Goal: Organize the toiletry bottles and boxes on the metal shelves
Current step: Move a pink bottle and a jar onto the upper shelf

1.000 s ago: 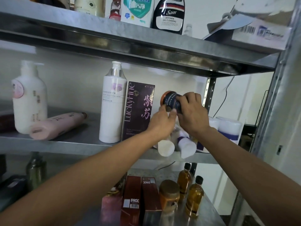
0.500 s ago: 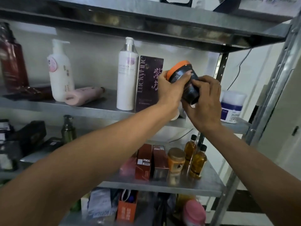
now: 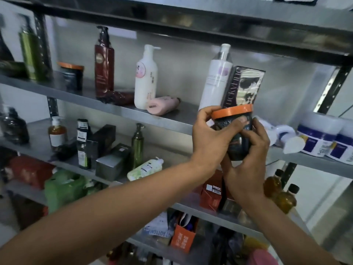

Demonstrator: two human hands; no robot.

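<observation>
The left hand [image 3: 208, 136] and right hand [image 3: 246, 169] cover most of the label on the dark jar [image 3: 237, 151]. Behind it, the purple box [image 3: 242, 87] has its foot hidden and its print smeared. The 2 white tubs [image 3: 324, 138] run off the right edge. The green bottle [image 3: 32, 56] is blurred.

Metal shelf [image 3: 122, 110] with white bottle [image 3: 145, 79], pink tube [image 3: 163, 105].

We have drawn the black jar [image 3: 237, 148] off the shelf and turned it upright. Its orange lid [image 3: 232, 113] now sits above our left hand [image 3: 210, 134], and our right hand [image 3: 246, 169] has slid beneath its base.
</observation>
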